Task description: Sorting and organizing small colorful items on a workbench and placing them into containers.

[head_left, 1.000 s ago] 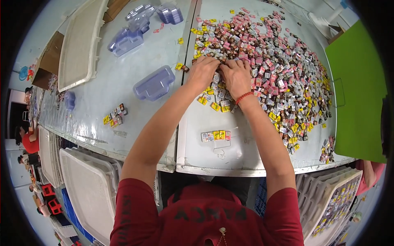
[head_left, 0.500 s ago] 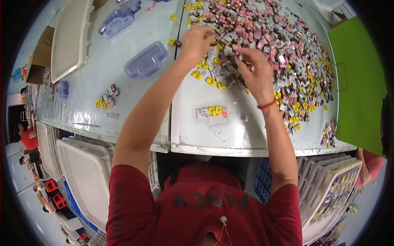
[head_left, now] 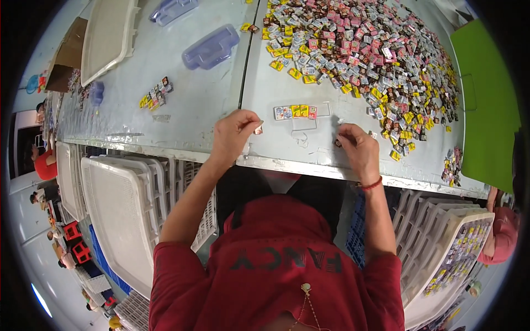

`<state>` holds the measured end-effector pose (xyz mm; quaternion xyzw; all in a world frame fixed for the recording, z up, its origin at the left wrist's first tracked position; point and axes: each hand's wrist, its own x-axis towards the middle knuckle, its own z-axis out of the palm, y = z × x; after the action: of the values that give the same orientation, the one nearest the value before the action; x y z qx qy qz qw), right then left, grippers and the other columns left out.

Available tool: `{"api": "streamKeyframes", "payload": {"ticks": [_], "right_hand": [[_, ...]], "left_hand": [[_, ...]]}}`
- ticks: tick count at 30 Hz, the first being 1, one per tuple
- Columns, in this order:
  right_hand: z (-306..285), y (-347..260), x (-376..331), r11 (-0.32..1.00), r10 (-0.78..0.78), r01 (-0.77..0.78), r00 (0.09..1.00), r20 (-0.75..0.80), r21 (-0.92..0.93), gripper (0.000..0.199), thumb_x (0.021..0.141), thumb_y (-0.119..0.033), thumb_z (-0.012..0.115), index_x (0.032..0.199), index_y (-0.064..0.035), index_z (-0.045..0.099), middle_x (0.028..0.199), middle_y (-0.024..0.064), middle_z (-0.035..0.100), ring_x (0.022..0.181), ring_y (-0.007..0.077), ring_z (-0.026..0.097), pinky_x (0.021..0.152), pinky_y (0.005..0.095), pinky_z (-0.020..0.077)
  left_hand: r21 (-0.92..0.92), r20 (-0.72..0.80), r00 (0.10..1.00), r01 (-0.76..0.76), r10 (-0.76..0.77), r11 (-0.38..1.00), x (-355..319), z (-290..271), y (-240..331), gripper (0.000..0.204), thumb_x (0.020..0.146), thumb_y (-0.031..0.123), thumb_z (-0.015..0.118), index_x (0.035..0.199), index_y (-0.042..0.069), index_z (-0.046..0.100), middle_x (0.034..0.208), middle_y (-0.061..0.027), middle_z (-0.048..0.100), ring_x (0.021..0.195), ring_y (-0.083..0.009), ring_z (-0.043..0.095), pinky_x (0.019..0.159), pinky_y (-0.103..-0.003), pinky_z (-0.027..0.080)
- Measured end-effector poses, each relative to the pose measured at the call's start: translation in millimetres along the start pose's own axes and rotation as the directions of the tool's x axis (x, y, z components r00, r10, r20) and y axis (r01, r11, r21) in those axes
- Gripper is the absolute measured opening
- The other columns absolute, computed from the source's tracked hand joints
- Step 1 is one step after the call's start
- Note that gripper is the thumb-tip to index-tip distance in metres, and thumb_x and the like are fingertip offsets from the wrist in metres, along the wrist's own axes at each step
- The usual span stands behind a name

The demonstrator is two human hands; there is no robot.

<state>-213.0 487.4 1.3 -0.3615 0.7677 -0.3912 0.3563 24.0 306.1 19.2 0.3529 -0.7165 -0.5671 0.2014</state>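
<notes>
My left hand (head_left: 234, 135) is closed in a pinch on a small brown-and-white packet-shaped piece (head_left: 258, 130) close to the table's front edge. My right hand (head_left: 361, 150) is also pinched, around a small dark piece (head_left: 338, 143) mostly hidden by the fingers. Between and beyond both hands, a short row of small pieces (head_left: 296, 112), white-blue, yellow and pink, lies side by side within a clear, faint outlined shape (head_left: 305, 124). A big heap of similar pieces (head_left: 353, 49) in pink, white, brown and yellow spreads over the far table.
Blue-purple translucent plastic trays (head_left: 212, 47) and a small cluster of pieces (head_left: 157, 95) lie on the left table (head_left: 193, 116). A green panel (head_left: 488, 99) borders the right side. White plastic racks (head_left: 118, 204) stand below the edge. Other people work farther off.
Both hands have drawn back from the heap toward the table's front edge, each with a small piece between the fingers. The view has shifted, so the table sits higher in it.
</notes>
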Motion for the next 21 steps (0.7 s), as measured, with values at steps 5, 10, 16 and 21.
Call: {"api": "streamKeyframes", "payload": {"ticks": [5,10,16,21], "right_hand": [[13,-12,-15,0.823,-0.465,0.319,0.854,-0.234,-0.47,0.028,0.077,-0.005,0.07,0.103,-0.0019,0.062,0.106,0.0162,0.063,0.095,0.0326,0.06,0.082,0.0371,0.0493],[17,-9,-27,0.734,-0.534,0.352,0.827,-0.175,-0.581,0.028,0.076,-0.005,0.07,0.103,-0.0016,0.062,0.105,0.0156,0.063,0.095,0.0339,0.059,0.086,0.0391,0.0473],[22,-4,-25,0.709,-0.575,0.342,0.787,-0.224,-0.617,0.027,0.075,-0.003,0.07,0.101,-0.002,0.063,0.106,0.0148,0.063,0.096,0.0322,0.058,0.085,0.0401,0.0464],[14,-4,-20,0.758,-0.579,0.413,0.783,-0.228,-0.505,0.025,0.076,-0.006,0.072,0.1,-0.0034,0.063,0.1,0.0108,0.066,0.09,0.0295,0.06,0.08,0.0372,0.0459]], "left_hand": [[0.5,-0.101,0.866,-0.38,0.489,0.778,-11,9,-16,0.012,0.078,0.002,0.069,0.088,0.002,0.063,0.088,-0.009,0.062,0.08,-0.0264,0.062,0.07,-0.033,0.05],[0.555,-0.014,0.8,-0.492,0.6,0.67,-21,9,-21,0.017,0.074,0.002,0.071,0.09,0.002,0.065,0.098,-0.0114,0.061,0.091,-0.0314,0.059,0.077,-0.038,0.048],[0.627,-0.019,0.785,-0.473,0.619,0.619,-18,7,-21,0.022,0.072,0.003,0.073,0.092,0.001,0.064,0.098,-0.0093,0.06,0.087,-0.0293,0.057,0.075,-0.038,0.048],[0.63,0.004,0.782,-0.486,0.624,0.606,-7,7,-10,0.021,0.069,0.008,0.076,0.086,0.003,0.064,0.088,-0.0058,0.061,0.085,-0.0269,0.057,0.073,-0.036,0.048]]}}
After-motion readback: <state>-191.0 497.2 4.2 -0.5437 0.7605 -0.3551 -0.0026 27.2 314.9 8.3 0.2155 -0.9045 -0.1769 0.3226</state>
